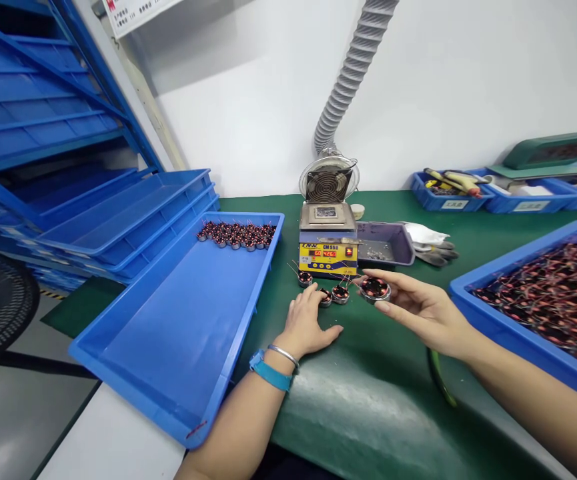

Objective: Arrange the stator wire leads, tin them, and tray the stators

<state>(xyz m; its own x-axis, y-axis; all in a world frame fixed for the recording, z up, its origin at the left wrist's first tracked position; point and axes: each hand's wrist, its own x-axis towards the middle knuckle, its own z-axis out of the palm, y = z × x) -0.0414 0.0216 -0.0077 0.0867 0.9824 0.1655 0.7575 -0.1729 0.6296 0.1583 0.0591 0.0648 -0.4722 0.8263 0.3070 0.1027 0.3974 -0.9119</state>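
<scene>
My right hand [421, 308] holds a small round copper-wound coil [375, 289] between thumb and fingers, just above the green mat. My left hand [307, 325] rests palm down on the mat, its fingertips touching one of three similar coils [339, 293] that lie in front of a yellow solder pot [327, 248]. A blue band and a metal bangle sit on my left wrist.
A long blue tray [178, 333] at left holds a row of coils [237, 235] at its far end. Another blue bin [518, 333] at right is full of coils. A fan and grey duct [348, 73] stand behind the pot, a grey tray [385, 243] and gloves beside it.
</scene>
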